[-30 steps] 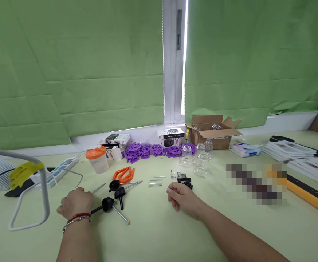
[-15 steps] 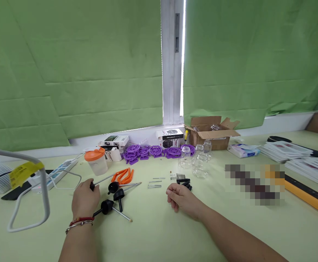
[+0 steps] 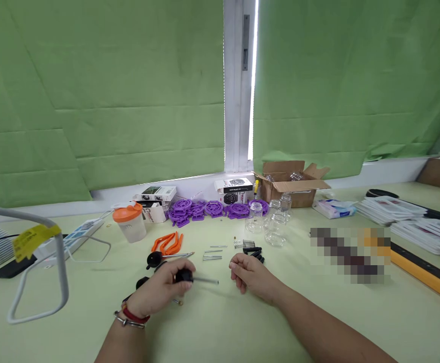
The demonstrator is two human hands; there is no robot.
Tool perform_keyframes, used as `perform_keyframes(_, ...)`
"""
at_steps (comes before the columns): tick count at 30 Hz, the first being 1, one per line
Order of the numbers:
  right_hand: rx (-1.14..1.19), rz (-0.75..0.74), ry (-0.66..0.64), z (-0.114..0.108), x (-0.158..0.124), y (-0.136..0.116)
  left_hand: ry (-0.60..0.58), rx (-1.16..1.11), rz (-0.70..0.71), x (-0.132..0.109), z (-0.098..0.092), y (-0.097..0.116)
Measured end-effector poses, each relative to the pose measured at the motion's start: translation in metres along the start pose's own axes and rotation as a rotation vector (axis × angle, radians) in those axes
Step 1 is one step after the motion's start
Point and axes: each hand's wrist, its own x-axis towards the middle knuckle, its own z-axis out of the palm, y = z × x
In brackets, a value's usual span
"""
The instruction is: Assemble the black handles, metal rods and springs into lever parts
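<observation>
My left hand [image 3: 157,290] grips a black plastic piece with a metal rod [image 3: 206,280] that points right, towards my other hand. My right hand [image 3: 252,272] rests on the table, its fingers curled together; whatever may be in them is hidden. Partly behind my left hand lie similar black cap-shaped parts [image 3: 153,259] with rods. Orange bent handles [image 3: 167,243] are just beyond them. Between the hands and farther off lie several thin metal pins [image 3: 212,257]. Small springs [image 3: 248,243] and black pieces [image 3: 258,256] sit just past my right hand.
Purple plastic rings [image 3: 214,208], glass jars [image 3: 275,232] and an open cardboard box [image 3: 291,194] line the back. An orange-lidded cup [image 3: 129,224], a power strip [image 3: 79,237] and a white metal frame [image 3: 64,282] are left. Stacked booklets [image 3: 393,209] lie right.
My left hand has moved right and towards me, carrying the black piece with its rod, which was farther left before. My right hand has stayed in place.
</observation>
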Motion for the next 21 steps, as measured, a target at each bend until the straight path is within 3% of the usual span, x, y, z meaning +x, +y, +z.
perform_keyframes(2, 0.0, -0.01, 0.009, 0.0, -0.001, -0.002, -0.152, -0.069, -0.111, -0.002, 0.0, 0.003)
perform_keyframes(7, 0.003, -0.007, 0.011, 0.0, -0.002, -0.007, -0.198, -0.132, -0.291, -0.007, -0.011, -0.002)
perform_keyframes(17, 0.002, -0.025, 0.027, -0.003, -0.003, -0.009, 0.108, -0.111, -0.359, 0.001, -0.017, -0.018)
perform_keyframes(21, -0.107, -0.064, 0.173, -0.017, 0.008, -0.013, 0.129, -0.126, -0.239, 0.004, -0.013, -0.016)
